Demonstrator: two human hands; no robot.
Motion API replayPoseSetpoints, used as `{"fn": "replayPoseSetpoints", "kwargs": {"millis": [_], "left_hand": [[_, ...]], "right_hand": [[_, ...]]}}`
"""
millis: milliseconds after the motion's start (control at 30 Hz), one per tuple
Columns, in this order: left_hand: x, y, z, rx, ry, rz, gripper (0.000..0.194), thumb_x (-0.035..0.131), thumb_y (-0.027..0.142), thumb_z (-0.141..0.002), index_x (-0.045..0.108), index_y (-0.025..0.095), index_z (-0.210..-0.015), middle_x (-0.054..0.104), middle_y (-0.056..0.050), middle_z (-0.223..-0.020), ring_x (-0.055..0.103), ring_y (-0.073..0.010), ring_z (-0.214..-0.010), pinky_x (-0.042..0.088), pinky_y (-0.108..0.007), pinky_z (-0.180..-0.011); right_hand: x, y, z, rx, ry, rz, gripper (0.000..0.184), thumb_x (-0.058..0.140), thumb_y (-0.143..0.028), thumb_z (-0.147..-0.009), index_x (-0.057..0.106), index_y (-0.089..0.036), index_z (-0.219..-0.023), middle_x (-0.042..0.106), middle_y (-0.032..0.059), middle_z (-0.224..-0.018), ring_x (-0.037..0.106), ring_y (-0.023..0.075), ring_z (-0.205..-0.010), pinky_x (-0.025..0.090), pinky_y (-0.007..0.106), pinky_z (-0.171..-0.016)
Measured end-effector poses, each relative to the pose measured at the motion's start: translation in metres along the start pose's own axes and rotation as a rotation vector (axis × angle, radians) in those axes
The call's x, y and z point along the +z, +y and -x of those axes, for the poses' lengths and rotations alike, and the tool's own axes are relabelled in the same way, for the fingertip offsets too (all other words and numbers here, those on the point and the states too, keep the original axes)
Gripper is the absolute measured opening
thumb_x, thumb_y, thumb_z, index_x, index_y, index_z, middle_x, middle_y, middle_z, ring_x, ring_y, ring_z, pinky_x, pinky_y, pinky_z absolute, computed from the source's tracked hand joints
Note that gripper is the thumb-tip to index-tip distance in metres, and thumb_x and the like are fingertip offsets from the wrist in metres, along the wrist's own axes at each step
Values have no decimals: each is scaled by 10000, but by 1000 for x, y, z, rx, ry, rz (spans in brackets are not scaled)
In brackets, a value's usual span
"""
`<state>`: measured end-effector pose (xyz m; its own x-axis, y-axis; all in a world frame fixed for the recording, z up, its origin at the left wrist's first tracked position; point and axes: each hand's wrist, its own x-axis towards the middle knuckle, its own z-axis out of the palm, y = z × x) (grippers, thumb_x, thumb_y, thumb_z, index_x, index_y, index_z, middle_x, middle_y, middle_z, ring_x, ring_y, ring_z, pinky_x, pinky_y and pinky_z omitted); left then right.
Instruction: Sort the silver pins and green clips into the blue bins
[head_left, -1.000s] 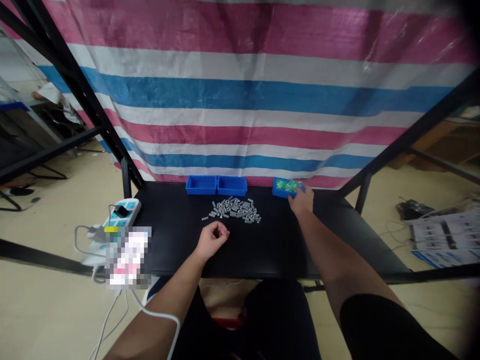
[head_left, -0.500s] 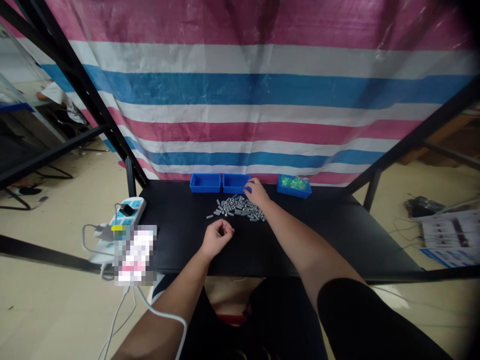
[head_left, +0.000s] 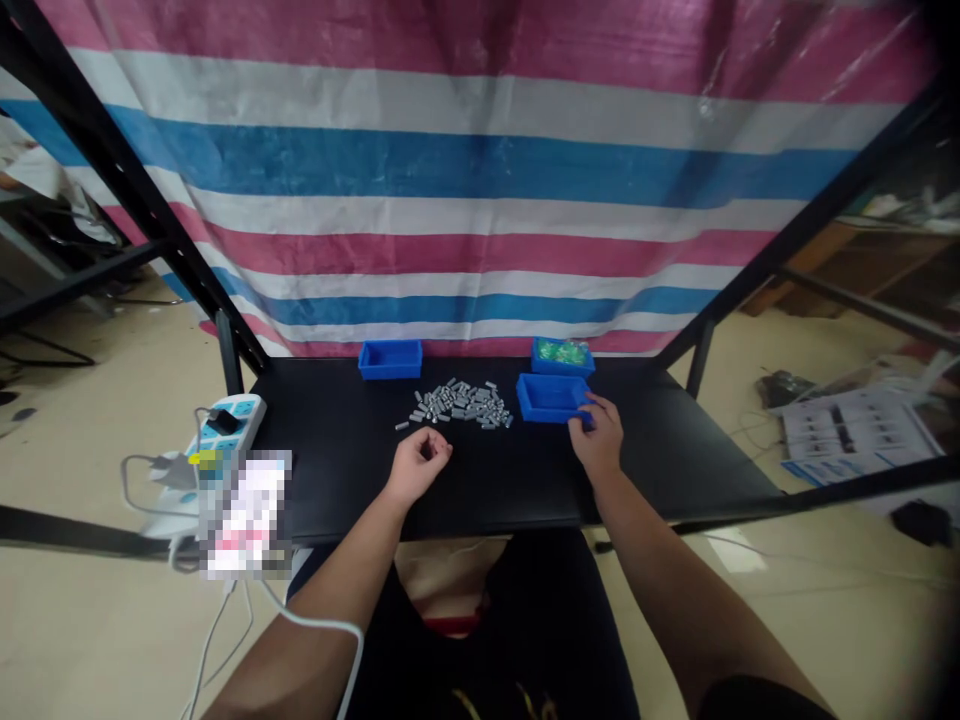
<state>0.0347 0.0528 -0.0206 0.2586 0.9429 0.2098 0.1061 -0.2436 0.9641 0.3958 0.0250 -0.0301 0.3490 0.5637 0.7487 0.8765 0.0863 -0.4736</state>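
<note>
Okay, right hand [head_left: 598, 437] pinching the near corner of a blue bin [head_left: 551, 397] just right of the pile of metal pegs [head_left: 457, 405], left hand [head_left: 418, 465] loosely curled in front of the pile, pegs all loose on the bench [head_left: 480, 500], none seen in the bin.

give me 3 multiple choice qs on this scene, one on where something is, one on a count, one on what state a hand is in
1. What does the right hand touch?
A. the power strip
B. the nearest blue plastic bin
C. the striped tarpaulin

2. How many blue bins stand on the black table?
A. three
B. two
C. four

3. How is the left hand set?
A. spread flat
B. gripping the power strip
C. curled, fingers drawn in

1. B: its fingers are at that bin's right edge.
2. A: one lies beyond the silver metal cylinders, one holds green pieces, one is by the hand.
3. C: its fingers fold toward the palm.
</note>
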Motion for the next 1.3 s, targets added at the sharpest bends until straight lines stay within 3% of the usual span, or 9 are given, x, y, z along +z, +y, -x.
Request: {"fn": "replayPoseSetpoints", "kwargs": {"millis": [267,567,700,767,800,900,1000,1133,1300], "left_hand": [[-1,-1,1,-5,6,-44,222,703,366,-795,608,166,-779,544,26,-665,454,-92,-598,367,-212,-594],[6,-3,4,18,24,-90,195,701,343,-789,609,171,-794,558,17,-695,489,-103,-621,394,-217,-614],[-7,1,-25,46,226,-185,162,627,286,-822,633,176,-941,576,-6,-763,543,-136,-667,459,-250,-655],[-23,12,-56,130,369,-420,168,556,191,-823,663,167,-951,610,-54,-877,586,-176,-778,500,-307,-765],[-33,20,-74,186,368,-558,223,523,143,-814,680,164,-971,623,-83,-964,604,-206,-876,504,-343,-842],[-62,39,-123,270,188,-958,491,493,69,-793,639,179,-1250,597,-126,-1258,531,-279,-1209,414,-420,-1066],[-80,43,-151,80,-11,-1241,603,493,104,-831,509,213,-1423,514,-138,-1442,444,-327,-1336,366,-510,-1105],[-92,27,-154,-199,-144,-1381,466,507,218,-886,570,254,-1346,599,-158,-1355,544,-366,-1245,358,-620,-1055],[-108,13,-137,-209,-177,-1393,373,392,274,-951,626,160,-1219,659,-204,-1209,652,-307,-1083,477,-439,-955]], "right_hand": [[6,-2,2,108,66,-14,151,558,-173,-720,676,-174,-814,594,127,-1210,649,223,-941,563,321,-682],[5,7,9,147,-52,10,151,581,-203,-728,698,-162,-815,509,137,-1252,612,187,-847,559,334,-719],[4,3,9,149,-76,18,169,572,-221,-743,687,-179,-860,487,121,-1269,610,195,-886,543,321,-709],[1,-1,8,160,-74,29,185,567,-231,-748,674,-189,-893,486,113,-1270,609,192,-870,531,317,-692],[-1,-3,8,169,-79,38,188,569,-238,-749,667,-193,-904,485,110,-1275,606,183,-836,526,319,-686],[-5,-7,7,212,-110,65,181,584,-259,-747,648,-203,-907,484,103,-1299,572,143,-704,509,325,-666],[-6,-8,6,243,-141,70,165,591,-279,-751,635,-209,-893,483,99,-1320,550,123,-650,503,327,-664],[-4,-7,5,256,-149,41,140,587,-285,-746,627,-214,-859,490,95,-1329,596,152,-740,514,324,-694],[-3,-4,5,256,-143,17,122,585,-287,-741,625,-219,-834,521,90,-1311,608,163,-757,519,329,-689]]}}
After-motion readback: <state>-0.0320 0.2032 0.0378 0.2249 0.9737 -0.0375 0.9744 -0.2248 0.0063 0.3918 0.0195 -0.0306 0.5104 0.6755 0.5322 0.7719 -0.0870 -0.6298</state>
